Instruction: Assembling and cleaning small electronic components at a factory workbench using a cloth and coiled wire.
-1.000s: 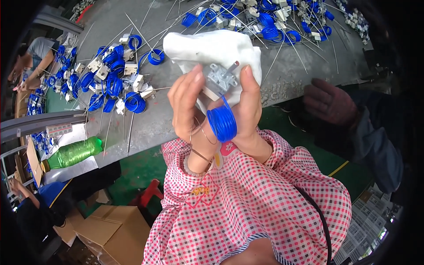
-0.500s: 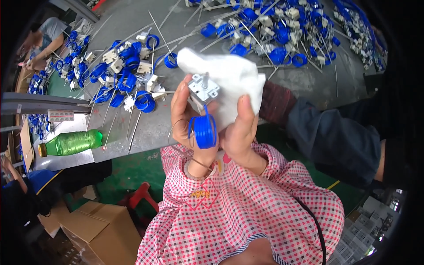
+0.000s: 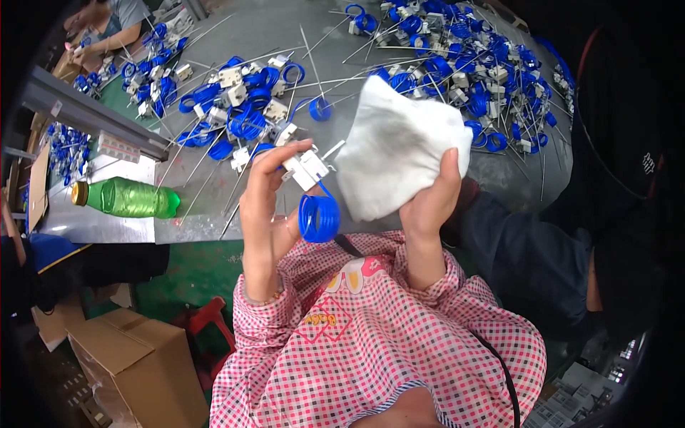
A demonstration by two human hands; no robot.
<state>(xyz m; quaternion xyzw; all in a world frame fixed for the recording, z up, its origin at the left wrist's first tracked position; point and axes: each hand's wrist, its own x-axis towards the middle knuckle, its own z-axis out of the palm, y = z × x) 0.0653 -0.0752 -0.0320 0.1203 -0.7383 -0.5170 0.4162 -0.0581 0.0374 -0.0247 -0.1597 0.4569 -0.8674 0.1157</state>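
Between the fingers of my left hand (image 3: 265, 207) is a thermostat (image 3: 308, 170), a small white-and-metal block with a thin shaft sticking out. A blue coil of thin tubing (image 3: 319, 219) hangs from it beside my palm. My right hand (image 3: 433, 196) grips a white cloth (image 3: 403, 146) with a grey smudge on it, the thumb lying over its edge. Cloth and thermostat are apart, both held above the near edge of the grey table (image 3: 342, 43).
Heaps of similar thermostats with blue coils lie at the left (image 3: 246, 107) and far right (image 3: 492, 78), with thin rods poking out. A green bottle (image 3: 132, 197) lies on its side near a metal post (image 3: 93, 114). Another person's sleeve (image 3: 528, 242) is close on my right.
My hands have moved apart. The cloth has come away from the thermostat to the right and is spread wider. The thermostat has turned, its shaft now pointing right.
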